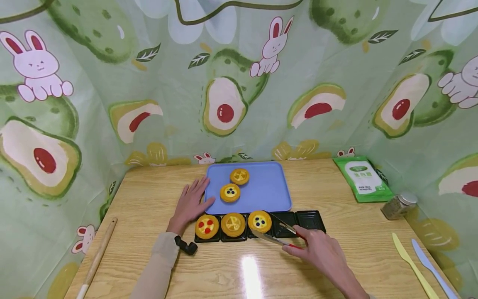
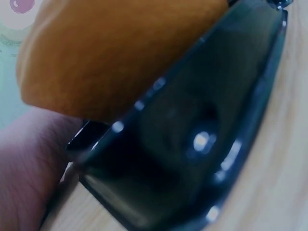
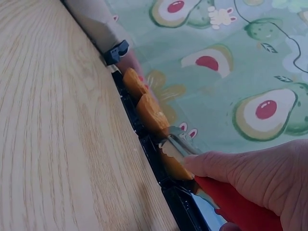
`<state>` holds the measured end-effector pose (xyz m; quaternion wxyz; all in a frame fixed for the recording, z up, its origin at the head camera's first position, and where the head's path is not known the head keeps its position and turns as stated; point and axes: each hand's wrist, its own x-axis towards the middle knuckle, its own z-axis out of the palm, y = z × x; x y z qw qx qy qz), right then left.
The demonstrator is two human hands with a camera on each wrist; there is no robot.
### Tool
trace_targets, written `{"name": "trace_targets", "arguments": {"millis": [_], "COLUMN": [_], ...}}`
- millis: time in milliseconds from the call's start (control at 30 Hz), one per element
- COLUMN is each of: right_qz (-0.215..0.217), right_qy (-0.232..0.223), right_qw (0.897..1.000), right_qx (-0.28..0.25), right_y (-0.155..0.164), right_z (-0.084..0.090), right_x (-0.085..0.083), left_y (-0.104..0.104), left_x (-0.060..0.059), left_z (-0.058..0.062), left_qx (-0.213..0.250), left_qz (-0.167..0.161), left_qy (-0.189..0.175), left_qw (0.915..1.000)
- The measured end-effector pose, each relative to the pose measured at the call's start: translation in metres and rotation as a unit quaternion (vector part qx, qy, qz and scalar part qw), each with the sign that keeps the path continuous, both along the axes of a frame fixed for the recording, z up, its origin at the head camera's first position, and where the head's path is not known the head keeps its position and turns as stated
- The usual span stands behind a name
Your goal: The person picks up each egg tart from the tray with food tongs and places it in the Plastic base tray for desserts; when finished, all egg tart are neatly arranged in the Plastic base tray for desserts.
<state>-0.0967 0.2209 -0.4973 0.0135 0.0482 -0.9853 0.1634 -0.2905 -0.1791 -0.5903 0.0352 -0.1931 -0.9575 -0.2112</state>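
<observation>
In the head view, my right hand (image 1: 320,248) grips red-handled tongs (image 1: 271,239). Their arms lie on either side of a tart with dark blue dots (image 1: 260,221), in the third compartment of a black compartment tray (image 1: 310,220). Left of it sit a tart with yellow wedges (image 1: 233,224) and a tart with red dots (image 1: 207,226). My left hand (image 1: 189,204) lies with fingers extended at the left edge of a blue tray (image 1: 266,187). The left wrist view shows a tart's side (image 2: 120,57) close up. The right wrist view shows my thumb pressing the tongs' handle.
Two more tarts, one wedge-topped (image 1: 239,176) and one blue-dotted (image 1: 230,193), lie on the blue tray. A green packet (image 1: 364,178) and a spice jar (image 1: 399,205) stand right. Yellow (image 1: 412,263) and blue knives (image 1: 433,265) lie front right; a wooden-handled tool (image 1: 98,257) lies left.
</observation>
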Motion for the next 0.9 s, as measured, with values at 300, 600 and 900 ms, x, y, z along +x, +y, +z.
{"name": "trace_targets", "arguments": {"millis": [300,600,900], "right_qz": [-0.003,-0.015,-0.013], "right_qy": [-0.011,-0.013,0.008], "right_qw": [1.0,0.999,0.999], "right_qx": [-0.013,-0.036,-0.052], "right_y": [0.0,-0.002,-0.004], "right_z": [0.004,0.01,0.015], "right_x": [0.001,0.003,-0.006], "left_y": [0.0,-0.001,0.0], "left_x": [0.0,0.001,0.001], "left_z": [0.002,0.0,0.001], "left_qx": [0.003,0.003,-0.002], "left_qz": [-0.003,-0.002,-0.002], "left_qy": [0.003,-0.003,-0.003], "left_qw": [1.0,1.0,1.0]}}
